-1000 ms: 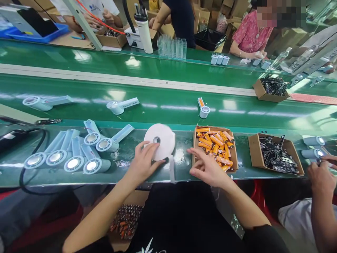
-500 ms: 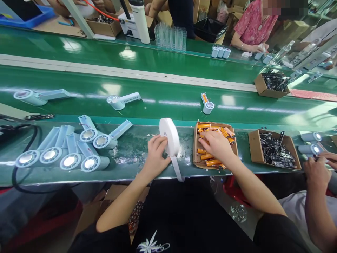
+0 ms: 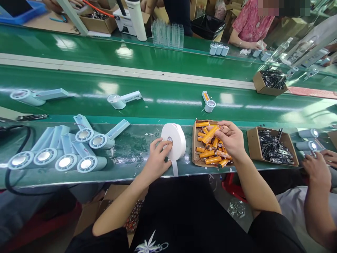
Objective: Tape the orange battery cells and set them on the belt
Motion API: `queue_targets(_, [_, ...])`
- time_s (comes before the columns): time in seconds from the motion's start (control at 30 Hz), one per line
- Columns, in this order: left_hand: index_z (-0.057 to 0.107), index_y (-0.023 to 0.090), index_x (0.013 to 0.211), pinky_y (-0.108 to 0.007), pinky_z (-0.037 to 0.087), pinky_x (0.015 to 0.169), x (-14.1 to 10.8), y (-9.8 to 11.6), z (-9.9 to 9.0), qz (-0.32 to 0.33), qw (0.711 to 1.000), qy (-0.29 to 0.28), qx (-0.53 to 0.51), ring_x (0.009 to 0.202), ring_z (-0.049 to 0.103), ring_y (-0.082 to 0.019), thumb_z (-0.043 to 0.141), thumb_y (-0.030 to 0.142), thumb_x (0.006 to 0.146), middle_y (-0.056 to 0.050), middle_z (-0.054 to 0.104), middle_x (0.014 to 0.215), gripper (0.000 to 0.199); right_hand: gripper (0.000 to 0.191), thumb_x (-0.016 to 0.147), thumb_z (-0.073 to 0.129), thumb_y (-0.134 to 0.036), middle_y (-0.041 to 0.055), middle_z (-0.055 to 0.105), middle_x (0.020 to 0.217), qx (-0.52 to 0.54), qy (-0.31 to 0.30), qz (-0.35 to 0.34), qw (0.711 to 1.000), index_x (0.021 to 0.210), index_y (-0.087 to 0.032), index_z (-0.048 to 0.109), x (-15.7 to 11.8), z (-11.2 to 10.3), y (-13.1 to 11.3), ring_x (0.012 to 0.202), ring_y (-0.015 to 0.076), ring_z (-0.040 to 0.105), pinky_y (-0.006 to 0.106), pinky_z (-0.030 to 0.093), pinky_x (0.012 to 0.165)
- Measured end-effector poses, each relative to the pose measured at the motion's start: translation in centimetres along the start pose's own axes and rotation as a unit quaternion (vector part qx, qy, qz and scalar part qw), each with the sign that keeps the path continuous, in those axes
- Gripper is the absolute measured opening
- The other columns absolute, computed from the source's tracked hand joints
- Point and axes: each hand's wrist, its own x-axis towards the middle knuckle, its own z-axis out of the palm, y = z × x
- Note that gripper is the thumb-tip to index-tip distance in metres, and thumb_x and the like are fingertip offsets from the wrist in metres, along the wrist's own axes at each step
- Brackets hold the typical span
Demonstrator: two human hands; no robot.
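Note:
In the head view my left hand (image 3: pixel 157 159) grips a roll of white tape (image 3: pixel 179 142) standing on its edge, fingers at its core. A loose tape end (image 3: pixel 175 169) hangs down at the bench's front edge. My right hand (image 3: pixel 233 140) pinches an orange cylindrical battery (image 3: pixel 210 134) between thumb and fingers, over a cardboard box (image 3: pixel 194 149). Several more orange batteries (image 3: pixel 213 160) lie jumbled inside that box, part of it hidden behind my right hand.
Several light-blue fan bodies (image 3: pixel 89 163) lie at the left of the bench. More fan pieces (image 3: pixel 117 101) rest on the green belt (image 3: pixel 163 105). Right of the batteries stands a box of dark small parts (image 3: pixel 276 147). A co-worker's hands (image 3: pixel 317 165) work at the far right.
My right hand has come up from inside the box with a battery in its fingers. The tape roll has turned its flat side more toward me and shifted slightly right.

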Motion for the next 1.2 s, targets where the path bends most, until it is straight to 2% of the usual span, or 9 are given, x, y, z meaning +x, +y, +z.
queue_targets(0.13, [0.06,0.022,0.138,-0.059,0.049,0.116,0.7,1.1,-0.7,0.035,0.999,-0.017,0.009,0.138,0.049,-0.037,0.066,0.001,0.082,-0.015,0.067,0.13,0.06,0.052,0.067,0.102,-0.058,0.0,0.076,0.082,-0.031,0.007,-0.018,0.999,0.093,-0.026,0.072,-1.9,1.0,-1.8,0.07,0.0198,0.075,0.032,0.065,0.067])
queue_targets(0.3, [0.062,0.02,0.135,-0.056,0.05,0.113,0.8,2.1,-1.4,0.071,0.996,-0.043,0.021,0.134,0.05,-0.036,0.066,0.0,0.083,-0.014,0.069,0.126,0.056,0.05,0.068,0.102,-0.058,-0.0025,0.066,0.073,-0.12,-0.027,-0.045,0.991,0.079,-0.024,0.067,-2.6,1.2,-3.0,0.062,0.0138,0.06,0.026,0.053,0.055])
queue_targets(0.47, [0.063,0.019,0.136,-0.049,0.052,0.108,0.6,2.6,-2.2,0.093,0.993,-0.056,0.038,0.127,0.052,-0.033,0.065,0.0,0.086,-0.013,0.072,0.121,0.054,0.047,0.074,0.097,-0.064,0.0016,0.076,0.082,-0.131,-0.078,-0.071,0.986,0.093,-0.025,0.079,-2.8,0.9,-3.9,0.074,0.0199,0.073,0.033,0.062,0.071])
queue_targets(0.57, [0.064,0.018,0.136,-0.048,0.053,0.106,0.6,2.9,-2.7,0.102,0.991,-0.059,0.058,0.126,0.052,-0.033,0.065,0.0,0.088,-0.012,0.073,0.121,0.052,0.045,0.077,0.094,-0.066,0.0048,0.082,0.088,-0.154,-0.116,-0.069,0.979,0.089,-0.025,0.082,-3.2,0.9,-4.3,0.081,0.0245,0.079,0.038,0.067,0.079])
queue_targets(0.73, [0.067,0.018,0.135,-0.046,0.051,0.109,0.8,3.6,-3.2,0.129,0.983,-0.055,0.114,0.121,0.051,-0.031,0.068,-0.001,0.091,-0.009,0.077,0.122,0.048,0.054,0.07,0.096,-0.072,0.0008,0.075,0.067,-0.199,-0.033,-0.056,0.978,0.081,-0.023,0.076,-3.8,1.8,-4.1,0.055,0.0186,0.071,0.029,0.063,0.055])
queue_targets(0.83, [0.069,0.021,0.137,-0.05,0.048,0.115,1.0,4.0,-3.2,0.148,0.979,-0.037,0.139,0.113,0.049,-0.029,0.071,0.0,0.093,-0.005,0.078,0.124,0.049,0.058,0.068,0.095,-0.075,0.0011,0.072,0.061,-0.239,-0.003,-0.065,0.969,0.076,-0.023,0.073,-4.0,3.0,-3.6,0.053,0.0185,0.069,0.03,0.064,0.056])
queue_targets(0.97, [0.071,0.023,0.136,-0.05,0.047,0.118,1.2,4.2,-3.0,0.147,0.975,-0.012,0.164,0.106,0.046,-0.027,0.069,-0.001,0.095,-0.003,0.079,0.127,0.048,0.057,0.068,0.096,-0.073,0.0053,0.078,0.07,-0.207,-0.007,0.005,0.978,0.082,-0.022,0.075,-4.4,3.7,-2.7,0.062,0.0238,0.076,0.038,0.071,0.067])
queue_targets(1.1, [0.07,0.024,0.14,-0.051,0.044,0.119,1.3,4.4,-3.0,0.124,0.976,-0.005,0.181,0.104,0.045,-0.026,0.069,0.004,0.098,-0.002,0.079,0.128,0.046,0.061,0.066,0.1,-0.062,0.0061,0.084,0.092,-0.059,-0.081,0.13,0.986,0.107,-0.024,0.076,-5.0,2.8,-1.7,0.082,0.0262,0.083,0.042,0.074,0.083])
queue_targets(1.2, [0.064,0.028,0.149,-0.053,0.041,0.117,1.4,4.9,-2.6,0.098,0.98,-0.012,0.175,0.103,0.044,-0.027,0.068,0.006,0.098,-0.003,0.078,0.131,0.056,0.058,0.065,0.103,-0.05,0.0025,0.084,0.092,0.014,-0.04,0.15,0.988,0.108,-0.025,0.074,-5.2,2.4,-0.4,0.088,0.0242,0.083,0.041,0.073,0.087])
